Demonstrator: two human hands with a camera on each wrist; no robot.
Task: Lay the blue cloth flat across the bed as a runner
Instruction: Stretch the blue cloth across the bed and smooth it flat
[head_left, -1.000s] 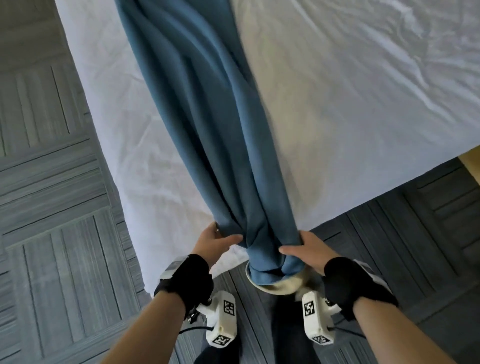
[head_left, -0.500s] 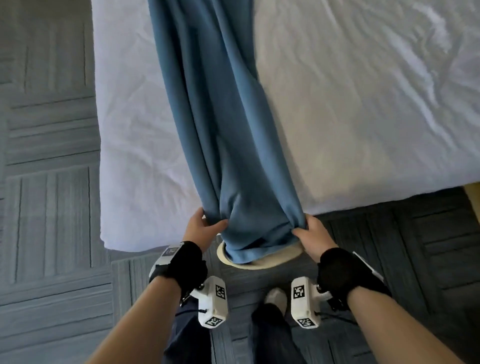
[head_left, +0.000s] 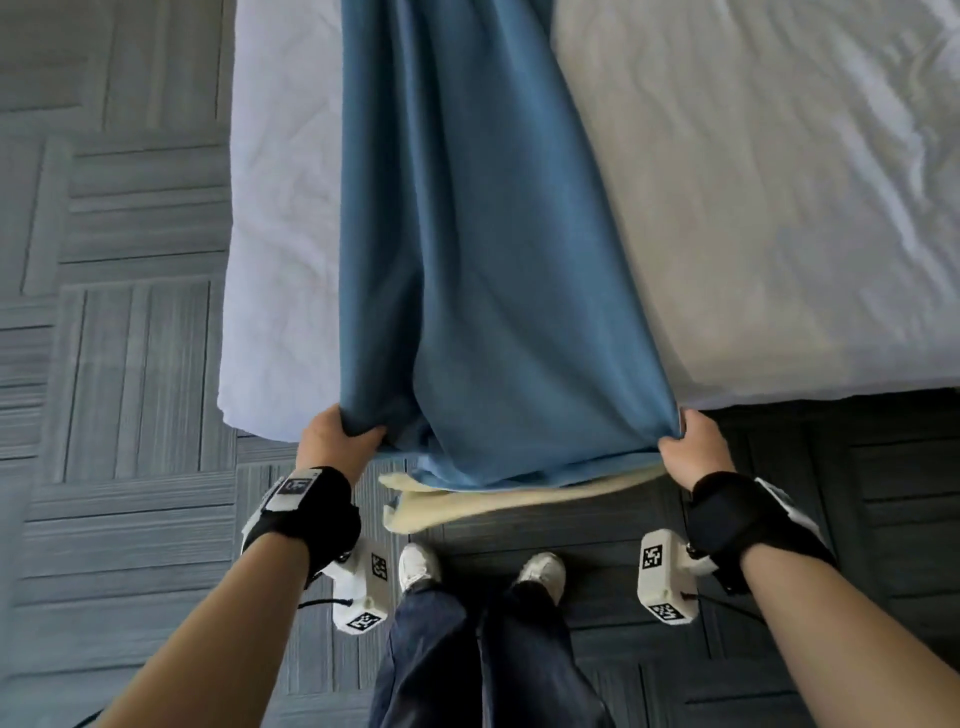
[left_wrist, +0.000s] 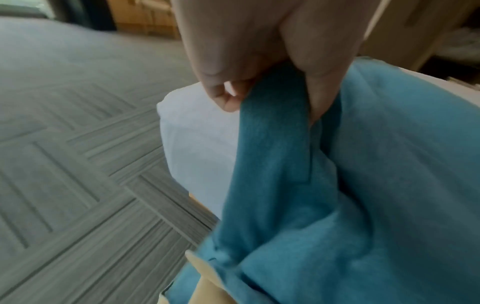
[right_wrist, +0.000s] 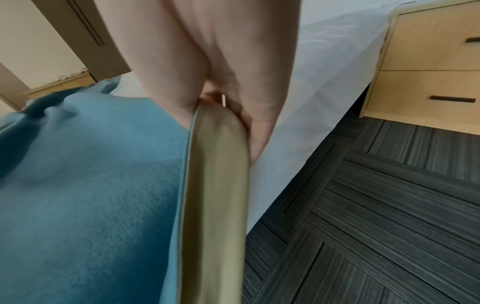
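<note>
The long blue fleece cloth (head_left: 483, 249) with a cream underside lies lengthwise across the white-sheeted bed (head_left: 779, 208), its near end hanging past the bed edge. The left hand (head_left: 332, 441) has its fingers (left_wrist: 226, 98) clamped on the cloth's left corner; the right hand (head_left: 693, 447) pinches the right corner, fingers (right_wrist: 257, 131) curled round the cream lining. Below stand the person's white shoes (head_left: 418, 564) on grey patterned carpet tiles (head_left: 119, 364). A pale wooden drawer unit (right_wrist: 426, 67) sits just beside the bed, on the right.
</note>
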